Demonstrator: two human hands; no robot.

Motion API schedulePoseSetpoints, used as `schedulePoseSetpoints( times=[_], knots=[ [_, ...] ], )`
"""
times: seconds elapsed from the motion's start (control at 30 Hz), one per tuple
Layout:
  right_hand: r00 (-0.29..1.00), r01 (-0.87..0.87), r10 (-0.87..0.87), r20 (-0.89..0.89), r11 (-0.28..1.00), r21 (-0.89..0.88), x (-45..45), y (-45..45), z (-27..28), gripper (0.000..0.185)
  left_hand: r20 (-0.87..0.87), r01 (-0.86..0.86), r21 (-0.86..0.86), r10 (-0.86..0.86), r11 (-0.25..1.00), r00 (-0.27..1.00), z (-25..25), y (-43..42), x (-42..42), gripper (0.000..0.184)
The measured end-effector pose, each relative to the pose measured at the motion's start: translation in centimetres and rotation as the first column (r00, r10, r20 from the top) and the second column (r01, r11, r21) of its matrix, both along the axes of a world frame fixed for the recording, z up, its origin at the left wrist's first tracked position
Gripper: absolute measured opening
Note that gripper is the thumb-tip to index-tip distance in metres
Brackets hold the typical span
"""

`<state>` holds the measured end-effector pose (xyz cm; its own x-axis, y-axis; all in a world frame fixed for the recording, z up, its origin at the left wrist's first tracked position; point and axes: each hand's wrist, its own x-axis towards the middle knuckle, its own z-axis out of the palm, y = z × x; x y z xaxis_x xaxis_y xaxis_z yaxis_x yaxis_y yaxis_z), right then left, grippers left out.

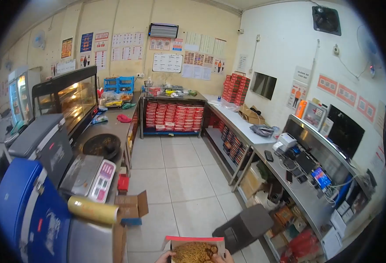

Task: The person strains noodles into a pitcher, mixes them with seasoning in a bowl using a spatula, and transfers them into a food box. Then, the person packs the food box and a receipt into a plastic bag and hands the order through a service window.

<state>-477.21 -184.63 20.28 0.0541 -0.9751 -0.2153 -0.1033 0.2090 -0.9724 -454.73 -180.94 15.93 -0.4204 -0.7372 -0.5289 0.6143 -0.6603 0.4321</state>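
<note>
At the bottom edge of the head view, an open food box [194, 239] with a red rim is held between my two hands. Yellow noodles [192, 253] fill it, and darker brown pieces sit at their right side. My left hand [165, 257] grips the left wall of the box, thumb over the edge. On the opposite wall, my right hand [224, 257] is closed around the side near the brown pieces. The frame cuts off the lower part of the box and most of both hands.
On the left counter are a blue cooler box [19, 206], a scale [85, 177], a roll of cling film [93, 209] and a black pan [100, 145]. A grey bin [243, 228] and an open cardboard box [131, 206] stand on the floor. Stacked red boxes [174, 116] fill the back shelf.
</note>
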Motion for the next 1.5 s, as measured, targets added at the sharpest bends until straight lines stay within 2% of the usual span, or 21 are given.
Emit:
schedulePoseSetpoints(
  times=[0.1, 0.17, 0.27, 0.3, 0.5, 0.73, 0.77, 0.8, 0.87, 0.93, 1.0, 1.03, 1.07, 1.17, 1.27, 1.3, 1.33, 1.4, 1.43, 1.47, 1.5],
  knots=[
    [1.0, -0.014, 0.014, -0.02, 1.0, 0.015, -2.0, -12.7, -2.0, 0.05, -0.05, -0.133, 0.026, 0.135, 0.991, 0.99, -1.5, -12.2, 0.0, 0.06],
    [1.0, 0.006, -0.005, -0.023, 0.999, 0.048, -3.1, -19.7, -2.0, 0.05, -0.151, -0.128, 0.066, 0.137, 0.99, 0.979, 0.8, -19.8, 0.0, 0.063],
    [1.0, 0.029, -0.028, -0.007, 0.996, 0.09, -4.1, -30.9, -1.6, 0.05, 0.034, -0.066, 0.116, 0.062, 0.991, 0.997, 2.4, -32.8, -0.9, 0.061],
    [1.0, 0.03, -0.029, -0.008, 0.995, 0.092, -4.2, -35.3, -2.0, 0.05, -0.08, 0.033, 0.003, -0.032, 0.999, 0.996, -5.6, -37.6, 0.0, 0.067],
    [0.999, -0.012, 0.017, -0.044, 0.993, 0.117, -3.5, -63.5, -4.7, 0.049, 0.086, -0.085, 0.003, 0.084, 0.996, 0.993, -3.3, -65.1, -0.8, 0.069],
    [0.951, -0.305, 0.309, 0.0, 0.939, -0.16, 6.0, -98.8, -2.8, 0.049, 0.241, -0.241, -0.068, 0.251, 0.968, 0.937, 0.9, -91.6, 8.9, 0.071],
    [0.94, -0.34, 0.338, -0.044, 0.939, -0.051, 8.9, -102.5, 1.9, 0.046, 0.263, -0.262, -0.079, 0.274, 0.962, 0.925, 0.8, -95.1, 10.5, 0.072],
    [0.936, -0.35, 0.347, -0.05, 0.935, -0.053, 10.9, -107.0, 1.5, 0.046, 0.286, -0.275, -0.088, 0.289, 0.957, 0.914, 0.4, -98.8, 12.4, 0.072],
    [0.873, -0.48, 0.485, 0.05, 0.873, -0.085, 15.1, -116.0, -0.4, 0.049, 0.344, -0.294, -0.111, 0.314, 0.949, 0.885, -0.8, -106.4, 16.4, 0.073],
    [0.856, -0.515, 0.513, 0.055, 0.857, 0.011, 19.3, -124.4, -0.9, 0.063, 0.413, -0.286, -0.149, 0.322, 0.947, 0.852, -1.4, -114.6, 20.5, 0.074],
    [0.837, -0.497, 0.495, -0.231, 0.866, 0.054, 21.8, -131.9, -2.8, 0.074, 0.493, -0.24, -0.208, 0.313, 0.948, 0.811, -1.8, -122.7, 24.5, 0.075],
    [0.803, -0.576, 0.581, -0.128, 0.814, 0.082, 22.4, -136.5, -6.9, 0.08, 0.522, -0.216, -0.223, 0.304, 0.95, 0.797, -1.5, -126.7, 26.2, 0.075],
    [0.803, -0.57, 0.581, -0.131, 0.814, 0.112, 23.3, -140.0, -6.8, 0.08, 0.525, -0.21, -0.216, 0.294, 0.954, 0.798, -1.0, -130.6, 27.6, 0.076],
    [0.973, -0.219, 0.23, -0.034, 0.954, 0.203, 27.7, -148.7, -6.5, 0.058, 0.421, -0.262, -0.11, 0.284, 0.959, 0.861, -0.8, -144.1, 31.6, 0.081],
    [0.913, -0.361, 0.388, -0.123, 0.912, 0.194, 30.1, -163.4, -12.2, 0.076, 0.464, -0.158, -0.086, 0.18, 0.984, 0.867, -2.3, -158.0, 35.0, 0.085],
    [0.923, -0.298, 0.37, -0.106, 0.862, 0.41, 31.5, -168.4, -12.8, 0.069, 0.46, -0.166, -0.095, 0.191, 0.982, 0.867, -3.5, -162.4, 36.2, 0.085],
    [0.919, -0.304, 0.376, -0.115, 0.865, 0.4, 32.9, -173.0, -13.2, 0.069, 0.47, -0.176, -0.1, 0.202, 0.979, 0.859, -4.7, -167.2, 37.5, 0.087],
    [0.975, -0.062, 0.131, -0.179, 0.936, 0.348, 36.6, -181.9, -12.6, 0.056, 0.488, -0.185, -0.109, 0.215, 0.977, 0.846, -5.7, -177.7, 40.3, 0.089],
    [0.994, -0.054, 0.079, -0.081, 0.96, 0.275, 38.8, -186.2, -9.2, 0.053, 0.484, -0.218, -0.119, 0.248, 0.969, 0.839, -5.9, -181.9, 41.4, 0.089],
    [0.994, -0.082, 0.089, -0.06, 0.991, 0.107, 39.8, -191.8, -12.2, 0.045, 0.49, -0.245, -0.135, 0.279, 0.96, 0.826, -5.7, -186.3, 43.5, 0.09],
    [0.988, -0.152, 0.148, 0.045, 0.982, 0.11, 42.4, -195.4, -6.9, 0.038, 0.486, -0.286, -0.183, 0.339, 0.941, 0.805, -4.9, -190.2, 45.0, 0.089]
  ],
)
